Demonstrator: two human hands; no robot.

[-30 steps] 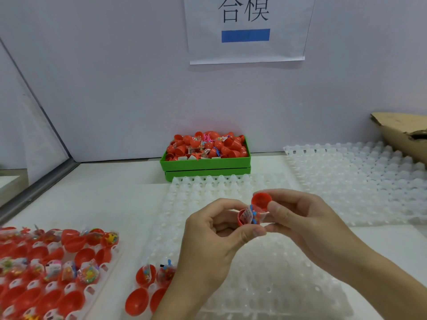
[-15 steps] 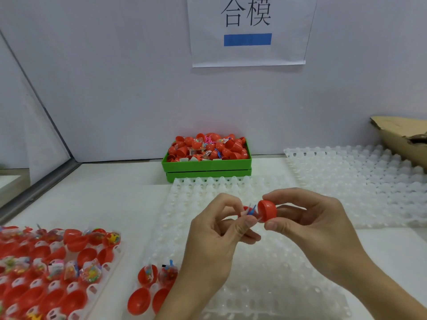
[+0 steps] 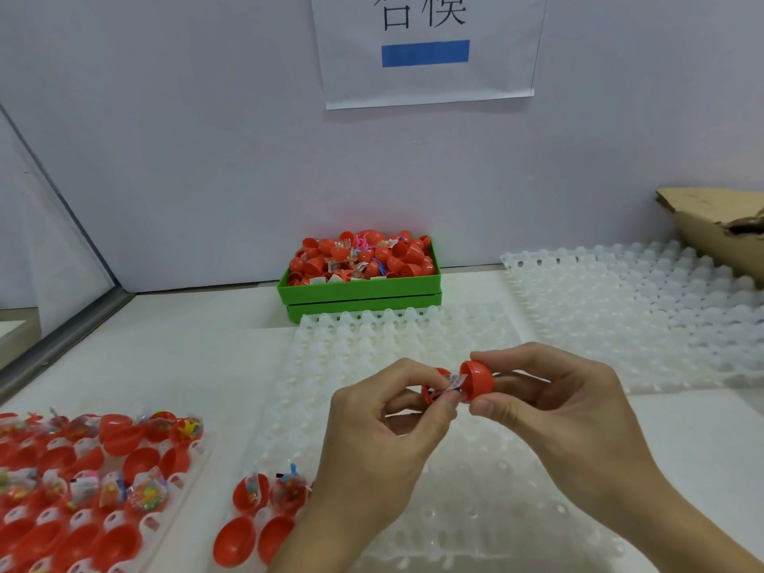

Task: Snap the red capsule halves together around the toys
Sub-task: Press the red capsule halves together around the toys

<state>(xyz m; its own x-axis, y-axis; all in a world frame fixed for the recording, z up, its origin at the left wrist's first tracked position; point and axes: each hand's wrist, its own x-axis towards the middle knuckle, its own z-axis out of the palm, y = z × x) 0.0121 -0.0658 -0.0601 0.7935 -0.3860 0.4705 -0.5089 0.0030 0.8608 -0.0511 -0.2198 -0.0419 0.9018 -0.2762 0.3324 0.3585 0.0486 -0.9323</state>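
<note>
Here, left hand (image 3: 374,432) fingers pinched on toy-filled capsule half (image 3: 432,390), right hand (image 3: 554,411) fingers curled around red cap half (image 3: 479,380).

The left hand (image 3: 384,423) hides most of one capsule half (image 3: 430,392).

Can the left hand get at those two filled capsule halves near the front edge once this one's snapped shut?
Probably yes. The filled capsule halves sit uncovered just beside the left hand's wrist, nothing lying over them. But that hand now pinches a capsule half and must free it first.
</note>
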